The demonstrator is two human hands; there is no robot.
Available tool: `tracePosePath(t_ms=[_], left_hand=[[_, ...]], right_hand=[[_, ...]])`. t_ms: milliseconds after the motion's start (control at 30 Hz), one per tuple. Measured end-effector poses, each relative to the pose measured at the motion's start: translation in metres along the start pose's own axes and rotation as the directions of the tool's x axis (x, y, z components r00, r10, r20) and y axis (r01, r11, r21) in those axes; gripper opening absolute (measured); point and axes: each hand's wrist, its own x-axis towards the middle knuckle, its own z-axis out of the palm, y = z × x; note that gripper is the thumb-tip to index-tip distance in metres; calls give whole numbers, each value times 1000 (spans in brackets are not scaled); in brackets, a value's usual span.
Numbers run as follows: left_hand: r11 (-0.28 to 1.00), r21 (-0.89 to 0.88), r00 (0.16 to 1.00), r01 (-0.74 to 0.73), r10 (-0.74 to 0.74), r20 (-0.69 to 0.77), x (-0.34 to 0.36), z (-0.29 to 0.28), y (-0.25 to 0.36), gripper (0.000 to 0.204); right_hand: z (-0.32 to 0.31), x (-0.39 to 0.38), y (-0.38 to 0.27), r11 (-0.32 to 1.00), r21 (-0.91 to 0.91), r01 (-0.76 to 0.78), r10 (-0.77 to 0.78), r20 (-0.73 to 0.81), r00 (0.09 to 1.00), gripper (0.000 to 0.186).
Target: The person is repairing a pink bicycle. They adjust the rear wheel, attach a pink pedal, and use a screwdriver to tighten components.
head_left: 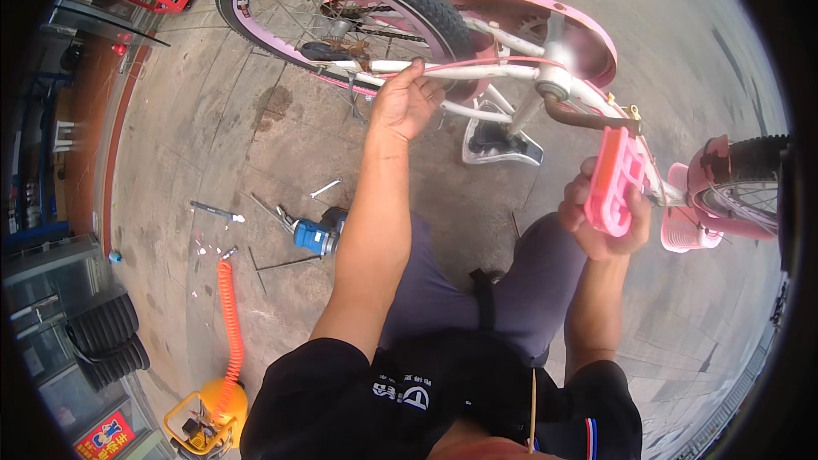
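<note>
A pink-and-white bicycle [503,71] is turned upside down in front of me, its saddle [503,146] down on the ground. My left hand [407,102] closes at a white frame tube beside the rear wheel [439,17], thumb over the tube; its other fingertips are partly hidden. A pink cable runs along that tube. My right hand [603,220] grips a pink pedal [615,181], fingers on both of its sides. The pedal sits at the end of a rusty crank arm [588,119]. Part of the chain shows beyond the rear wheel.
On the ground to my left lie a blue power tool [315,237], a wrench [325,187] and several rods. An orange coiled air hose [228,315] leads to a yellow compressor [234,400]. Black tires [106,336] stand by the shopfront. The front wheel [750,179] is at right.
</note>
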Motion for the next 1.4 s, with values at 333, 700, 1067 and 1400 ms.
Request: tracePosePath(t_ms=[333, 700, 1067, 1400], left_hand=[[988, -59, 923, -142, 111, -368, -24, 15, -26, 37], [998, -64, 757, 0, -42, -652, -267, 10, -78, 31], [949, 83, 292, 305, -10, -956, -565, -42, -8, 40], [871, 139, 372, 470, -54, -926, -570, -94, 99, 32]], right_hand=[[-81, -58, 16, 960, -56, -275, 198, -558, 806, 62], [-30, -141, 8, 809, 1, -588, 301, -860, 413, 75], [-1, -65, 21, 789, -6, -615, 220, -931, 291, 97], [-6, -42, 44, 785, -90, -613, -27, -993, 111, 90]])
